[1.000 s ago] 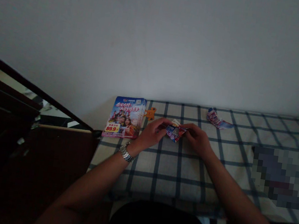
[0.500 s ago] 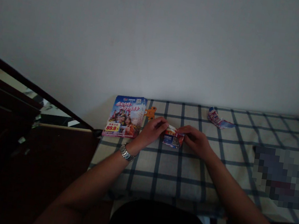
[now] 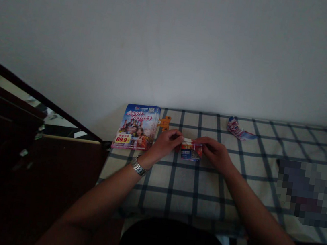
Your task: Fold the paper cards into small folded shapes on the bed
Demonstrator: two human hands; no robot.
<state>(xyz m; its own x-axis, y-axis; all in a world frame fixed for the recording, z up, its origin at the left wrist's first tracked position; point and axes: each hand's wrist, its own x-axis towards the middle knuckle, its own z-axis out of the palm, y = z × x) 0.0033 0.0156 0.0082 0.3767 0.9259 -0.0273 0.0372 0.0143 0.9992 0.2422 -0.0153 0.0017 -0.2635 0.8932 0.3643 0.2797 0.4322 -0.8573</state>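
Paper (image 3: 190,154), small and folded, printed in blue, red and white: taken as dial centre. Lies between the two hands, in contact with both.

Left hand (image 3: 167,141): at nine o'clock, thumb and forefinger pinching the near-side end of the paper at its ten o'clock corner. Remaining fingers curled inward.

Right hand (image 3: 215,153): at three o'clock, forefinger reaching along the top edge toward one o'clock, gripping the opposite end. Thumb mostly hidden; exact hold underneath not readable. Also not readable: whether paper rests on the checked cloth (image 3: 184,182) or sits just above.

Surroundings, same dial:
- Stack of flyers (image 3: 134,128), printed side up, "89.9" legible: between nine and ten o'clock, beyond the left hand.
- Orange bear-shaped piece (image 3: 164,122): toward ten o'clock, just beside the stack.
- Loose crumpled paper (image 3: 236,129), blue and red: toward two o'clock, apart from the right hand.
- Pixelated patch (image 3: 307,194): just past three o'clock, well apart; contents not identifiable.
- Metal watch (image 3: 139,166) on left wrist: toward eight o'clock.
- Pale wall (image 3: 204,47): twelve o'clock.
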